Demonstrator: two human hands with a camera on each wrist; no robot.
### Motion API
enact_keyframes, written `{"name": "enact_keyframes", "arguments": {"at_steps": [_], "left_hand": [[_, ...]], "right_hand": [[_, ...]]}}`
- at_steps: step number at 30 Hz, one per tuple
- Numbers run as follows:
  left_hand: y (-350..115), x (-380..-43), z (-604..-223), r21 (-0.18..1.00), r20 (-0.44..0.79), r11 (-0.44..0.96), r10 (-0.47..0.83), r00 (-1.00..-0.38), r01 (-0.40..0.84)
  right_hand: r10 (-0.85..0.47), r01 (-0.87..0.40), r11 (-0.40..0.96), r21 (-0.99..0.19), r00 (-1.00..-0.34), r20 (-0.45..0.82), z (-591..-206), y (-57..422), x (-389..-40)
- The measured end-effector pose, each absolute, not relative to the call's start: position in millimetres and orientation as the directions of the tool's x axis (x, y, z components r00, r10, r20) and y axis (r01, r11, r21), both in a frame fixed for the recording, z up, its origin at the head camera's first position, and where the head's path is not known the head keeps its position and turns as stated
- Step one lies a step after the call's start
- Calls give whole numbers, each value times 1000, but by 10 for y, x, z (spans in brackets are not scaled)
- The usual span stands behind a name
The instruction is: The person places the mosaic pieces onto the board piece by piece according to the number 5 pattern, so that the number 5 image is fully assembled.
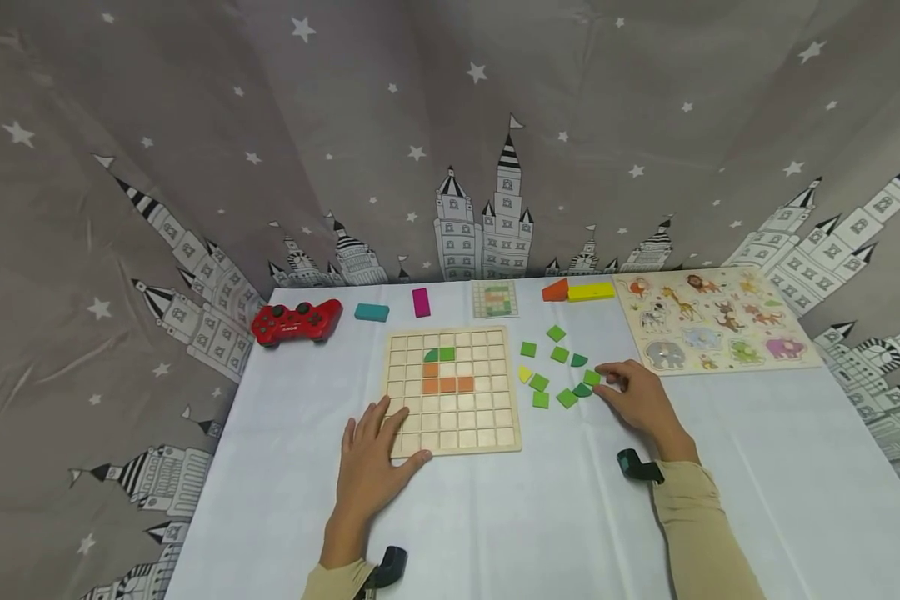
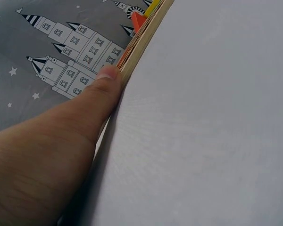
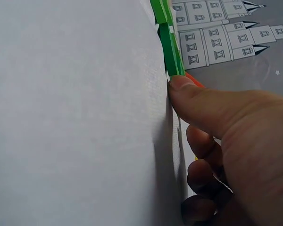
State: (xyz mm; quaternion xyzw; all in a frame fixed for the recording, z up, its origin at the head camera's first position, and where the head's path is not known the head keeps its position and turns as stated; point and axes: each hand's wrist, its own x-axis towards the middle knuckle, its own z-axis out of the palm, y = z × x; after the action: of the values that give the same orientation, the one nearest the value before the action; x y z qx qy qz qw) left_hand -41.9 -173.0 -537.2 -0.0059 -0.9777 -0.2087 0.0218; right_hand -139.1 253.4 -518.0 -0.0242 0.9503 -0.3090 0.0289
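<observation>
A wooden grid board [image 1: 453, 425] lies in the middle of the table. In its squares sit several orange tiles [image 1: 447, 385], a green square tile [image 1: 447, 354] and a dark green quarter-round tile [image 1: 431, 356]. My left hand [image 1: 375, 462] rests at the board's lower left corner, fingers spread over it, thumb [image 2: 108, 77] along its near edge. To the board's right, my right hand [image 1: 637, 400] pinches a loose green square tile [image 1: 592, 377] between thumb and index finger. Its thumb [image 3: 184, 89] is right at a dark green quarter-round tile [image 3: 169, 49].
Several loose green tiles [image 1: 540, 400] and a yellow tile [image 1: 524, 374] lie between board and right hand. Behind are a pattern card [image 1: 496, 298], a red game controller [image 1: 297, 322], teal [image 1: 372, 312], magenta [image 1: 421, 302], orange and yellow blocks [image 1: 591, 292], and an animal puzzle [image 1: 708, 333].
</observation>
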Motion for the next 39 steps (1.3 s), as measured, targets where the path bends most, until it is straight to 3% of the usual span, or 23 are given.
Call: {"name": "enact_keyframes", "arguments": {"at_steps": [8, 21, 30, 39], "left_hand": [[-1727, -410, -5362, 415, 29, 910, -3, -1000, 9], [-1715, -433, -5391, 415, 49, 910, 6, -999, 26], [-1733, -414, -5370, 416, 55, 909, 3, -998, 26], [-1731, -407, -5363, 418, 59, 908, 9, -998, 33]], "right_hand": [[-114, -93, 826, -556, -993, -3, -5184, 2509, -1399], [-119, -98, 843, -529, -993, -7, -5070, 2356, -1497], [-289, -238, 778, -581, -957, 5, -4842, 1546, -1812], [-465, -406, 764, -502, -885, 8, -4964, 783, -2097]]}}
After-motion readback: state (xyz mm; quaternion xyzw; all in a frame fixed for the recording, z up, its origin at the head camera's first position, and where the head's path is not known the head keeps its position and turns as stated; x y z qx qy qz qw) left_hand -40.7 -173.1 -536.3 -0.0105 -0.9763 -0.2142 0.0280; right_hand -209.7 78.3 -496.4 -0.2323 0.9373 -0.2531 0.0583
